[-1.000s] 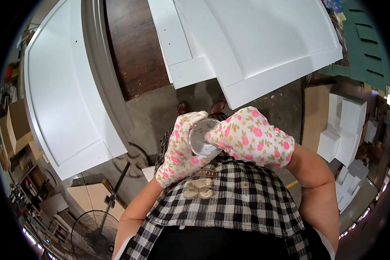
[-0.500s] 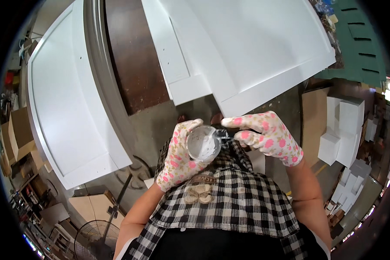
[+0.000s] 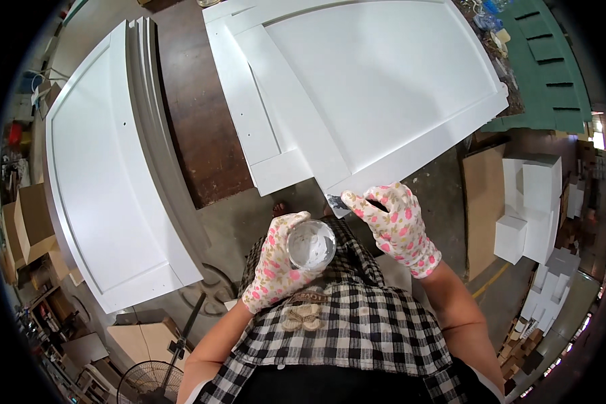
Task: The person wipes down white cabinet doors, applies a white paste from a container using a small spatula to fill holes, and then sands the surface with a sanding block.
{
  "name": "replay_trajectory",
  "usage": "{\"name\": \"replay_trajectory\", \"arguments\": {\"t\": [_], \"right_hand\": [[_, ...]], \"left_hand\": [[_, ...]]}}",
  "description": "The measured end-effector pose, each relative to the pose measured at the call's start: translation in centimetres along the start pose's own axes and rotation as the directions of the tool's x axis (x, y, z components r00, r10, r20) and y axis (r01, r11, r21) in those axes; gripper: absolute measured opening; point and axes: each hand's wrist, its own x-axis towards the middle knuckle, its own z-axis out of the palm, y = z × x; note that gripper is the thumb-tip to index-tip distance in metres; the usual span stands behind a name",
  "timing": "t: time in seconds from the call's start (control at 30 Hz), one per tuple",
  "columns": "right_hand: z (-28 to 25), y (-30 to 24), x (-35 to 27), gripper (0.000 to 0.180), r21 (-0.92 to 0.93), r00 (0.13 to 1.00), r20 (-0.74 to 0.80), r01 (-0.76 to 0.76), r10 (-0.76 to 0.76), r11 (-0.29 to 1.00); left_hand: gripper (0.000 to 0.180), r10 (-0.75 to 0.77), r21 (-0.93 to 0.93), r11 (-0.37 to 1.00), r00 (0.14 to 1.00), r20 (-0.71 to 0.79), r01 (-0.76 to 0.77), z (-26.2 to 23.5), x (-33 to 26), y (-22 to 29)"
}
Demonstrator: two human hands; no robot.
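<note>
My left hand, in a floral glove, is wrapped round a clear plastic cup held in front of my checked apron. White paste lies inside the cup. My right hand, gloved alike, pinches a small putty knife between thumb and fingers. Its dark, smeared blade is beside the near corner of a white panel; whether they touch I cannot tell. The handle is mostly hidden by the glove.
Another white panel lies at the left, above a stack of edges. A dark brown tabletop shows between the panels. A black fan stands lower left. White boxes sit at the right, near a green slatted piece.
My right hand has moved the putty knife from the cup's rim up to the panel's near corner. The left hand, with the cup, has shifted slightly down.
</note>
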Motion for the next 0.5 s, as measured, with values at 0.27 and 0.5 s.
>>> {"name": "replay_trajectory", "arguments": {"t": [0.27, 0.5], "right_hand": [[0.64, 0.24, 0.02, 0.066, -0.096, 1.000, 0.028, -0.005, 0.007, 0.995], [0.37, 0.21, 0.48, 0.052, -0.097, 0.999, 0.028, -0.019, 0.022, 0.995]], "left_hand": [[0.076, 0.006, -0.013, 1.000, 1.000, -0.012, -0.006, 0.23, -0.09, 0.03], [0.076, -0.009, -0.033, 0.999, 1.000, -0.020, 0.008, 0.24, -0.16, -0.30]]}}
